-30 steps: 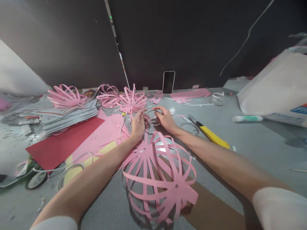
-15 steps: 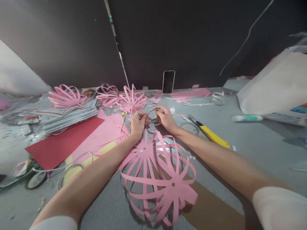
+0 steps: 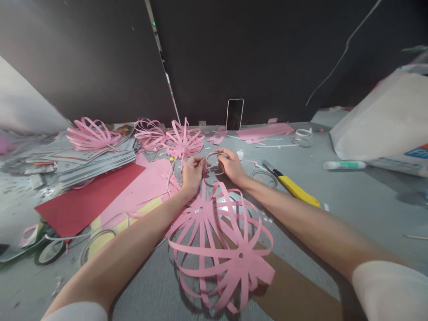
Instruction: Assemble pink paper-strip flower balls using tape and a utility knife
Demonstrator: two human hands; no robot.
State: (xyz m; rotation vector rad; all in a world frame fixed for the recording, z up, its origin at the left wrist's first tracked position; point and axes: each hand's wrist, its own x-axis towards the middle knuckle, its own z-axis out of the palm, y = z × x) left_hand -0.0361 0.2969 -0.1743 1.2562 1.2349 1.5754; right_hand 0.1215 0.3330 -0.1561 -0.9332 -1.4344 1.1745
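My right hand [image 3: 231, 167] grips a narrow roll of tape [image 3: 216, 174] by its far rim, thumb and fingers closed on it. Just left of the roll, my left hand [image 3: 191, 174] is pinched around the tip of a pink paper strip, most of that tip being hidden by the fingers. The strip belongs to a pink paper-strip lantern [image 3: 245, 249], whose curved strips spread over the table below my hands. It has two hubs, each with a small hole. Part of the lantern rests over a brown board [image 3: 297, 287].
A yellow utility knife [image 3: 299, 191] lies right, its blade extended, beside another tape roll [image 3: 273, 177]. Several pink strip shapes [image 3: 185, 145] stand at the back left, near red paper [image 3: 88, 200]. A phone [image 3: 235, 115] leans against the dark panel. Scissors [image 3: 50, 252] lie left.
Both hands stay nearly in place with the tape roll and strip. The lantern's near hub has shifted very slightly up and left.
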